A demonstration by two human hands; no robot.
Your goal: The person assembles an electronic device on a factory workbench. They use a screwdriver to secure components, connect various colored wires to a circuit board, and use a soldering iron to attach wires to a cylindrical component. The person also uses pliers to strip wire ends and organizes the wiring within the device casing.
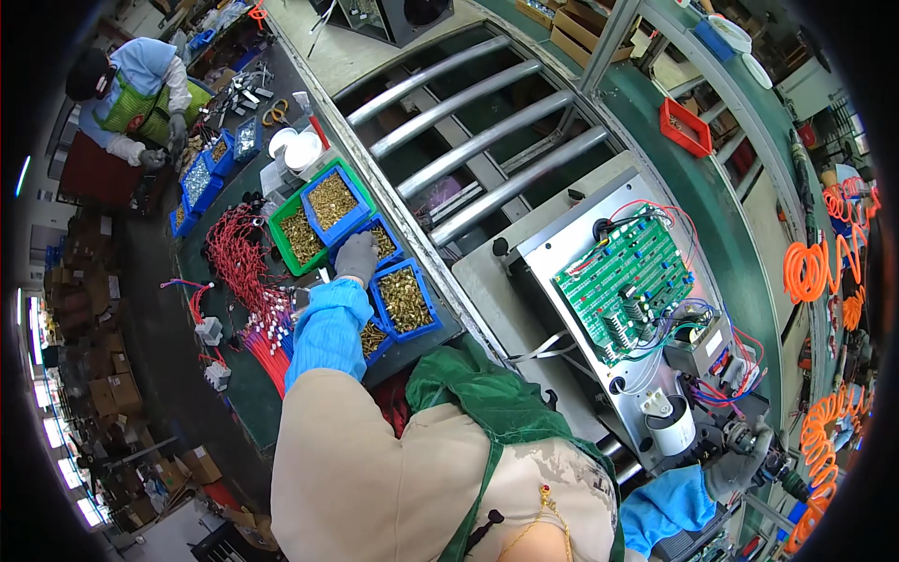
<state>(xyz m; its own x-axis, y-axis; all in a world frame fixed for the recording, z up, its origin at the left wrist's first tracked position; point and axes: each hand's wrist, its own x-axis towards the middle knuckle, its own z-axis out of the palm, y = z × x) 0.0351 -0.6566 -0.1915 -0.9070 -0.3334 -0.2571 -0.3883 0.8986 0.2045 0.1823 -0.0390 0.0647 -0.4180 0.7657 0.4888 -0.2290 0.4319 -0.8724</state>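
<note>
My left hand [358, 257], in a grey glove and blue sleeve cover, reaches into a blue bin [391, 259] of small brass-coloured screws. Its fingers curl down together, and their tips are hidden. Close by are two more blue bins, one with brass fasteners [405, 300] and one with small screws [331, 201], the latter resting in a green tray [281, 220]. At the lower right my gloved right hand [738, 466] is closed around a dark power screwdriver [775, 465]. Near it lies a metal plate [552, 245] with a green circuit board [627, 286] and a white cylindrical capacitor [670, 427].
Red wire bundles [239, 248] lie left of the bins. Metal rollers [487, 140] span the gap ahead. Orange coiled hoses [810, 272] hang at right, near a red bin [685, 128]. Another person [140, 94] works at the far left.
</note>
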